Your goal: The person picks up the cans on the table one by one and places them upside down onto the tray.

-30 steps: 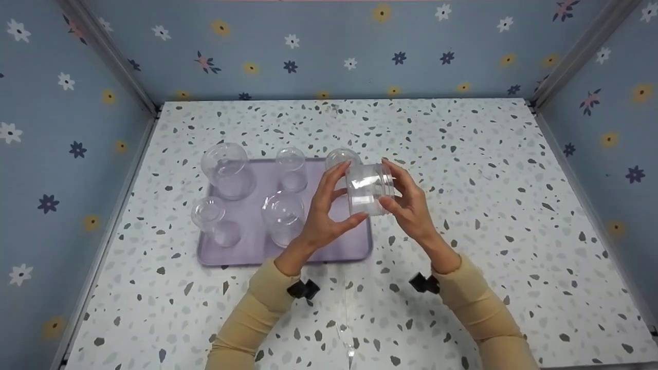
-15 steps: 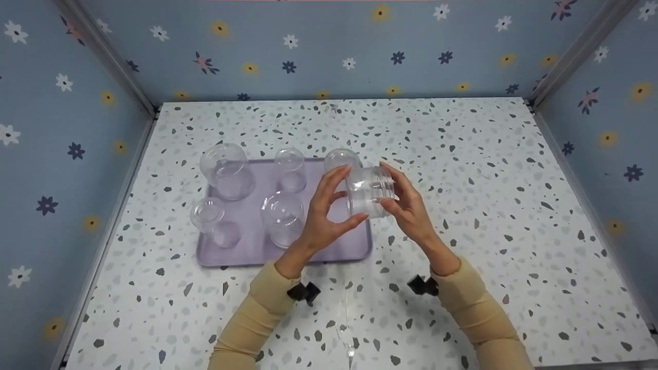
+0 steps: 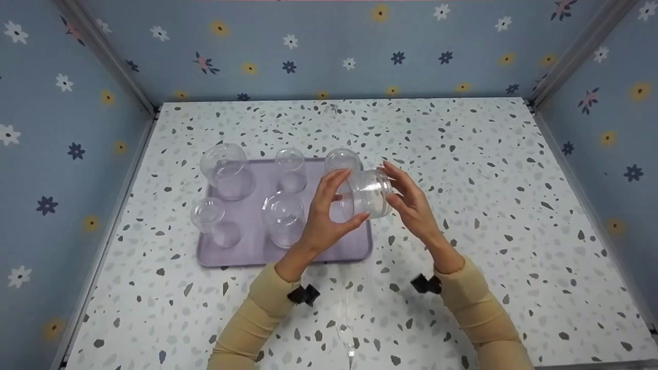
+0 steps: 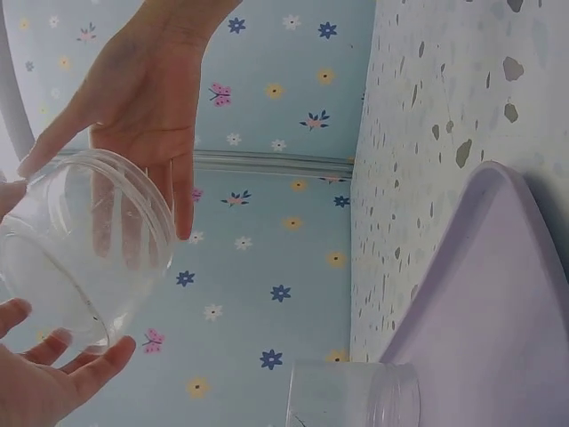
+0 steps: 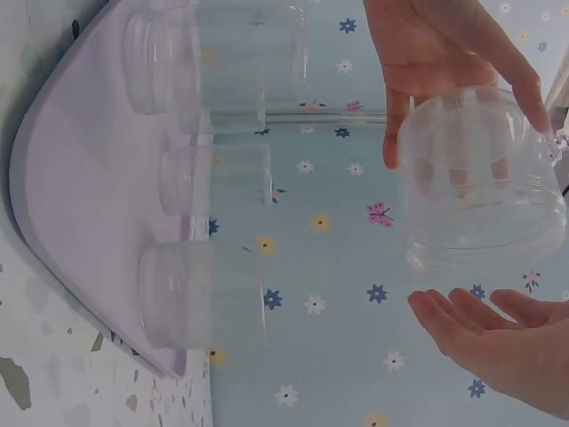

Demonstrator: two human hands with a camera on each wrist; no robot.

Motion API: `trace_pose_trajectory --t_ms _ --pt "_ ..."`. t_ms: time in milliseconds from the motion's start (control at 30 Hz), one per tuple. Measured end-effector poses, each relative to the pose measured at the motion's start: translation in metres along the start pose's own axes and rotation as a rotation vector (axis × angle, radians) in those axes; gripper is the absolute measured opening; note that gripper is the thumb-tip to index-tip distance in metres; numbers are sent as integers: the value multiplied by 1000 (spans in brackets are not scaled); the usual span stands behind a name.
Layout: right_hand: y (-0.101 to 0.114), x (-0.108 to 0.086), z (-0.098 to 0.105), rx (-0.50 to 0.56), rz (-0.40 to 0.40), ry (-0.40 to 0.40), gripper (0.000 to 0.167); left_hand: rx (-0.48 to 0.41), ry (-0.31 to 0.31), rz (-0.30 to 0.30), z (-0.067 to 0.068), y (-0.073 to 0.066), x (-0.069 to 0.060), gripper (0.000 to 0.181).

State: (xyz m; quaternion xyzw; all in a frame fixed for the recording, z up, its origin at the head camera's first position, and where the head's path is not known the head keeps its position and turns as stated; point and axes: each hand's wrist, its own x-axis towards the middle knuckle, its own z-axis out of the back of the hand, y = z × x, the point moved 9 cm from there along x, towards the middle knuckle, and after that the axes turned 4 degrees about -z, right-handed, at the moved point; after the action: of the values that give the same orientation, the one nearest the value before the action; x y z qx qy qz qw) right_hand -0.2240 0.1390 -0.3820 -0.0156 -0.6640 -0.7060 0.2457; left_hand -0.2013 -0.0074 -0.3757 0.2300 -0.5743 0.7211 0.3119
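A clear plastic jar (image 3: 374, 192) lies sideways in the air over the tray's right part, its ridged end towards the right. My left hand (image 3: 325, 218) grips it near the smooth end, thumb at the front and fingers behind. Around the ridged end, my right hand (image 3: 414, 205) has its fingers spread and fairly straight. In the right wrist view a gap shows between the right fingers (image 5: 449, 325) and the jar (image 5: 484, 178). The left wrist view shows the right palm (image 4: 156, 98) facing the jar (image 4: 89, 240).
A lilac tray (image 3: 354, 249) bears several clear jars, among them a large one (image 3: 234, 177), a small one (image 3: 211, 216) and a front one (image 3: 282, 221). Another jar (image 3: 340, 156) stands behind my left hand. A speckled table (image 3: 478, 205) surrounds the tray; flowered panels (image 3: 329, 51) enclose it.
The jar's tilt has changed and it sits slightly lower. My right thumb has come off the jar's side and moved right, and its fingers have loosened. The left hand keeps its grip.
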Motion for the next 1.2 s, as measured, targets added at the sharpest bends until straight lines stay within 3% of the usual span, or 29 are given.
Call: trace_pose_trajectory --t_ms 300,500,700,933,1200 --pt "1 -3 10 -120 -30 -77 41 136 83 140 -8 21 -9 73" --pt "4 -4 13 -265 -93 -132 44 291 156 203 -14 33 -15 73" --pt "-4 -6 16 -370 -129 -123 48 388 221 265 -19 45 -20 72" --pt "-40 -9 31 -449 -145 -106 57 482 333 370 -26 60 -25 75" --pt "-48 -10 37 -555 -126 -92 61 573 463 418 -37 67 -31 77"
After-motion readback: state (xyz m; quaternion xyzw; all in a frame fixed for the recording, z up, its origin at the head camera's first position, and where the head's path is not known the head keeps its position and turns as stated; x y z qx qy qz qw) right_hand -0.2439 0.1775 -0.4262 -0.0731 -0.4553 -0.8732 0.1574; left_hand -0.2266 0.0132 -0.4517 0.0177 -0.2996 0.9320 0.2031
